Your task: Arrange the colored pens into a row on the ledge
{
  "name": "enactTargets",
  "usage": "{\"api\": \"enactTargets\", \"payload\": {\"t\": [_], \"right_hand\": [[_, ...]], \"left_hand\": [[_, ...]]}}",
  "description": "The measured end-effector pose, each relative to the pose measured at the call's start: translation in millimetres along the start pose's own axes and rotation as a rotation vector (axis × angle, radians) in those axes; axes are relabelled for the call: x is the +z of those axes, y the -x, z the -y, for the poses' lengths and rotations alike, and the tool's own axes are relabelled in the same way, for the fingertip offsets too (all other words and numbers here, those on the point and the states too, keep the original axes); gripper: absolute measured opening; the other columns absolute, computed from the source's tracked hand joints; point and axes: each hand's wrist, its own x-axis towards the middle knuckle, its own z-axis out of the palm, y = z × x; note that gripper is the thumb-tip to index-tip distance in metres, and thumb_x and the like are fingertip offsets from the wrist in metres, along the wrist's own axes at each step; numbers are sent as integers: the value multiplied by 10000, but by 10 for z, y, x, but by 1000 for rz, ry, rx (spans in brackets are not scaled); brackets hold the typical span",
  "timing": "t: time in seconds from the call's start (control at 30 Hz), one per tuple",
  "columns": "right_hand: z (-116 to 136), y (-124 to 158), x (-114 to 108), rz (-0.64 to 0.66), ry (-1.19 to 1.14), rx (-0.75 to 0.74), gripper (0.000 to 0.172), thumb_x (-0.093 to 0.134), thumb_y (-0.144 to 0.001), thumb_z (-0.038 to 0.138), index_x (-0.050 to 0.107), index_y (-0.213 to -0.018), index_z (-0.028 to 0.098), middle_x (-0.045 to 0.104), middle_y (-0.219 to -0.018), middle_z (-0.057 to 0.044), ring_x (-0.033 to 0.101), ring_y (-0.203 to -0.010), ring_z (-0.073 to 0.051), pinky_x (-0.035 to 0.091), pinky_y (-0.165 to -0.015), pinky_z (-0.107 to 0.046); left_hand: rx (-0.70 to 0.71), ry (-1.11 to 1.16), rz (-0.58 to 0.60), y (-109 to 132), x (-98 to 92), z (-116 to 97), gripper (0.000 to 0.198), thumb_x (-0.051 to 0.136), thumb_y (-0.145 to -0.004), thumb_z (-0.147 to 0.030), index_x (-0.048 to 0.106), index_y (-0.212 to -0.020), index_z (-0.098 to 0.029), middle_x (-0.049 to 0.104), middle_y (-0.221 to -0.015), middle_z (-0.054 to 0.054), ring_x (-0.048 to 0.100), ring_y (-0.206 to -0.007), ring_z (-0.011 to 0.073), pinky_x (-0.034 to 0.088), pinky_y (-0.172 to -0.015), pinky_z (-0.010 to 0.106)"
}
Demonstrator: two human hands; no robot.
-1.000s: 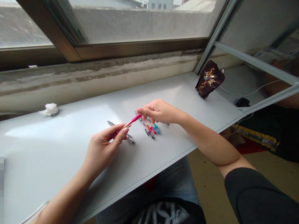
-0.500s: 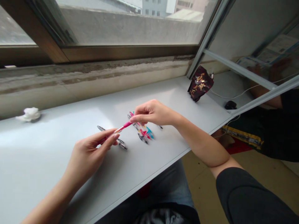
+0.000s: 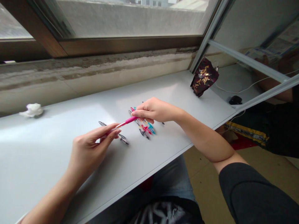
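Pinching one pink pen [image 3: 126, 122] at both ends, between the fingertips of the left hand [image 3: 87, 152] and the right hand [image 3: 155, 110], above the bench [image 3: 46, 140]; lying just under the left hand, one clear pen [image 3: 123, 139]; sitting beneath the right hand, a cluster of pens [image 3: 144, 127], too overlapped to count; standing beyond the right hand, one dark red foil bag [image 3: 204, 81], contents hidden.

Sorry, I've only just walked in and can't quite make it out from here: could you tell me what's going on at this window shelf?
A person holds a pink pen in both hands: the left hand grips one end and the right hand pinches the other, above a cluster of coloured pens lying on a white shelf. Another pen lies just beside the left hand.
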Motion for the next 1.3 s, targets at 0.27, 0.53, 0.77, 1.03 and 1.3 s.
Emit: {"api": "enactTargets", "payload": {"t": [0.27,0.53,0.77,1.03,1.3], "right_hand": [[-32,64,-148,84,-10,-116,388,667,-1039,495,674,-847,158,656,-713,8,537,-638,-94,361,-590,-238],[-47,5,-60,-6,-20,-132,461,626,-1066,474,630,-731,156,542,-579,40,464,-563,-75,343,-569,-237],[-80,-67,20,-179,-389,39,421,796,-915,510,699,-781,123,582,-554,39,484,-513,-67,356,-495,-209],[-146,-123,174,-77,-396,104,319,790,-916,425,726,-811,131,659,-597,18,571,-545,-85,459,-551,-208],[-152,-121,180,-100,-409,80,299,753,-945,399,729,-842,118,661,-610,21,588,-560,-86,455,-550,-211]], "left_hand": [[20,10,29,26,21,-62,379,746,-918,-570,858,-1077,-244,827,-777,15,743,-645,191,625,-696,294],[114,-40,-21,74,18,-50,365,739,-969,-510,831,-1176,-224,841,-836,19,741,-630,165,625,-664,263],[632,-75,235,96,51,-142,322,715,-1039,-286,717,-1359,-259,837,-988,33,761,-814,170,613,-808,284],[721,-86,356,88,124,-58,85,690,-1055,-206,727,-1130,-225,787,-893,8,700,-767,161,556,-751,274],[684,-93,374,96,113,-48,124,703,-1047,-214,703,-1170,-229,772,-908,12,692,-790,163,544,-767,274]]}}
